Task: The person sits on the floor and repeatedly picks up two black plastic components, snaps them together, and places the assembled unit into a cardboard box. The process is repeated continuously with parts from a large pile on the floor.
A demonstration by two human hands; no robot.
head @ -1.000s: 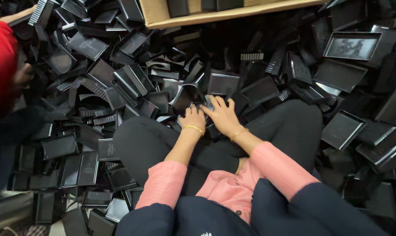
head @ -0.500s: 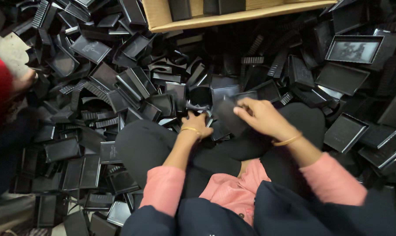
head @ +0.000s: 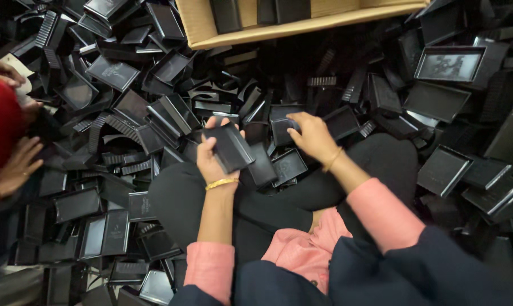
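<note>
I sit cross-legged amid a heap of black plastic box parts. My left hand (head: 211, 160), with a gold bangle at the wrist, grips a flat black box piece (head: 232, 148) and holds it up over my knee. My right hand (head: 312, 136) reaches forward into the heap, fingers on another black tray piece (head: 283, 129). More black trays (head: 288, 166) lie between my hands against my black trousers.
A cardboard box (head: 250, 33) holding black pieces stands at the back. Another person in a red sleeve is at the left, their hand (head: 15, 170) near the heap. Black trays and lids (head: 449, 63) cover the floor all around.
My left hand has lifted a black box piece out of the heap. My right hand has let go of the piece it held and reached forward to another one.
</note>
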